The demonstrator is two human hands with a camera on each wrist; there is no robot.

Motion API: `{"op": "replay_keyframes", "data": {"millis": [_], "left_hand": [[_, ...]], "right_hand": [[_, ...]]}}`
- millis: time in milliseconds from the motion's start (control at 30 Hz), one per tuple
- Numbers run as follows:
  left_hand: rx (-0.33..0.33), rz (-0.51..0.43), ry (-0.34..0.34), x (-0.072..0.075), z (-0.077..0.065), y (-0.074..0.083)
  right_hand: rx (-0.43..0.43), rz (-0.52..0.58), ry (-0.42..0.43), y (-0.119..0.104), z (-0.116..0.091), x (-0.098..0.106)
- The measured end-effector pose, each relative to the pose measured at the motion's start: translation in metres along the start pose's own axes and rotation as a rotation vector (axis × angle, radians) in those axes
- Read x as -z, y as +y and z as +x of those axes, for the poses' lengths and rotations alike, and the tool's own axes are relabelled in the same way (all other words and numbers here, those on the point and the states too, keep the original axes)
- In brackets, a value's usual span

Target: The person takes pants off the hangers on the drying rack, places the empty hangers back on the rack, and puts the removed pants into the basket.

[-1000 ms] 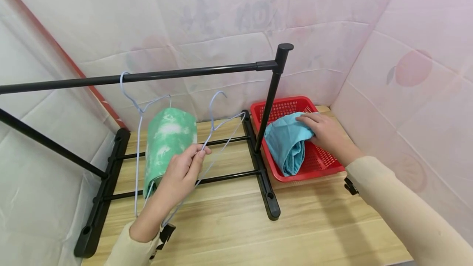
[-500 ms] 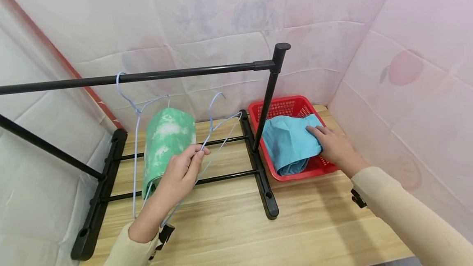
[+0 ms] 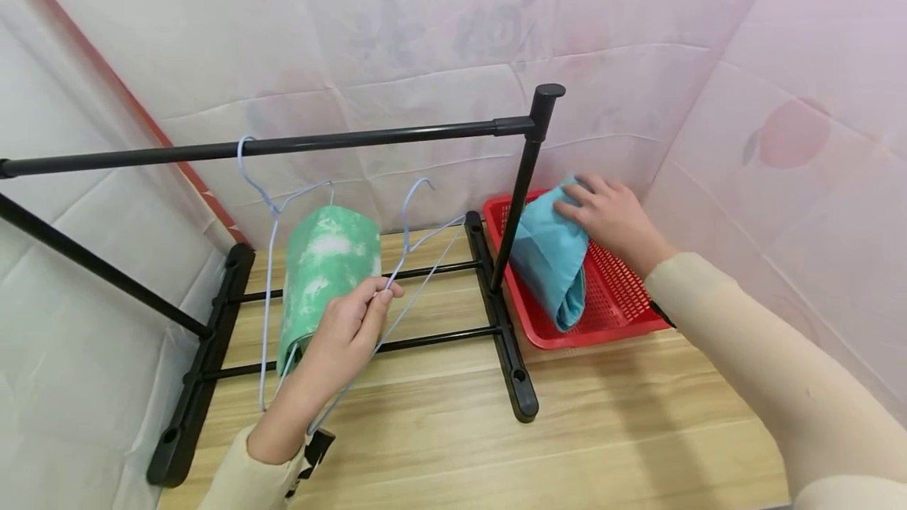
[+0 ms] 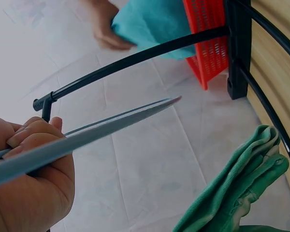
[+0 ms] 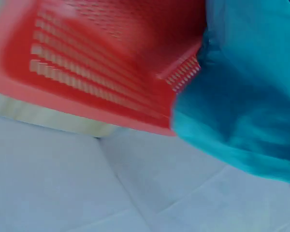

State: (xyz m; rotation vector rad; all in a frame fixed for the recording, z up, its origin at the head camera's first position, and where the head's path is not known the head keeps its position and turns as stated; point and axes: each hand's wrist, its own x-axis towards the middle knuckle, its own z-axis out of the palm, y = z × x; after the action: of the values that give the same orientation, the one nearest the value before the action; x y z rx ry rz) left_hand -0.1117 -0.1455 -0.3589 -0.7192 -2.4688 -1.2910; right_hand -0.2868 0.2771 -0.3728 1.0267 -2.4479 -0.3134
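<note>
My left hand [image 3: 350, 329] pinches a pale blue wire clothes hanger [image 3: 400, 264] between thumb and fingers, its hook pointing up below the rail. In the left wrist view the hanger reaches across in front of the hand. At the red basket, my right hand [image 3: 609, 215] grips the far upper edge of a folded turquoise cloth [image 3: 549, 250], which is tilted up with its lower end in the basket. A second hanger [image 3: 274, 209] hooks over the rail. A green-and-white tie-dye cloth [image 3: 333, 258] hangs folded over it, left of my left hand.
The black clothes rack [image 3: 383, 135] stands on a wooden table [image 3: 453, 447], its right upright overlapping the basket's left side in the head view. The perforated red basket [image 3: 616, 329] sits at the back right. White printed sheets [image 3: 425, 38] enclose the back and sides.
My right hand first shifts towards me, spreading the turquoise cloth, then moves back and left, lifting its far edge. My left hand keeps the hanger in about the same place.
</note>
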Motion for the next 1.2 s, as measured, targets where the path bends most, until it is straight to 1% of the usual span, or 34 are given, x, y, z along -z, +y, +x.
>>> {"op": "replay_keyframes", "data": {"millis": [67, 100, 133, 167, 200, 267, 367, 433, 500, 567, 667, 767, 833, 900, 1067, 1133, 1200], "left_hand": [[-0.006, -0.002, 0.004, 0.000, 0.001, 0.000], [-0.010, -0.003, 0.005, -0.001, 0.001, 0.000], [-0.015, 0.001, 0.008, -0.001, 0.001, -0.001], [-0.018, 0.003, 0.009, -0.002, 0.001, -0.001], [-0.020, 0.007, 0.009, -0.002, 0.001, -0.001], [-0.015, 0.008, 0.001, -0.003, 0.000, -0.002], [0.015, 0.008, -0.018, -0.002, -0.002, -0.002], [0.035, 0.007, -0.027, -0.001, -0.004, -0.003], [0.048, 0.004, -0.033, 0.001, -0.006, -0.003], [0.048, 0.005, -0.030, 0.001, -0.007, -0.004], [0.031, 0.006, -0.018, 0.001, -0.007, -0.005], [0.007, 0.013, -0.004, 0.000, -0.007, -0.005], [-0.003, 0.013, -0.001, -0.001, -0.006, -0.005], [-0.002, 0.014, 0.000, -0.001, -0.006, -0.005], [0.007, 0.014, -0.002, 0.001, -0.006, -0.003], [0.010, 0.012, -0.003, 0.001, -0.007, -0.003], [0.009, 0.009, -0.003, 0.002, -0.007, -0.004]], "right_hand": [[0.026, -0.032, 0.134, 0.003, 0.005, -0.003], [0.028, -0.041, 0.184, 0.004, 0.004, -0.005], [0.026, -0.051, 0.220, 0.006, 0.000, -0.010], [0.024, -0.057, 0.227, 0.007, -0.006, -0.014], [0.022, -0.062, 0.215, 0.008, -0.016, -0.019], [0.018, -0.065, 0.144, 0.011, -0.041, -0.029], [-0.010, -0.062, -0.012, 0.015, -0.083, -0.042], [-0.037, -0.063, -0.103, 0.016, -0.104, -0.049], [-0.059, -0.076, -0.179, 0.014, -0.119, -0.053], [-0.072, -0.087, -0.238, 0.011, -0.126, -0.056], [-0.089, -0.104, -0.277, 0.006, -0.127, -0.060], [-0.127, -0.101, -0.272, 0.002, -0.122, -0.064], [-0.169, -0.085, -0.275, -0.001, -0.118, -0.066], [-0.234, -0.039, -0.294, -0.004, -0.114, -0.067], [-0.397, 0.101, -0.376, -0.018, -0.098, -0.069], [-0.427, 0.128, -0.405, -0.024, -0.092, -0.070], [-0.423, 0.131, -0.423, -0.029, -0.088, -0.069]]}}
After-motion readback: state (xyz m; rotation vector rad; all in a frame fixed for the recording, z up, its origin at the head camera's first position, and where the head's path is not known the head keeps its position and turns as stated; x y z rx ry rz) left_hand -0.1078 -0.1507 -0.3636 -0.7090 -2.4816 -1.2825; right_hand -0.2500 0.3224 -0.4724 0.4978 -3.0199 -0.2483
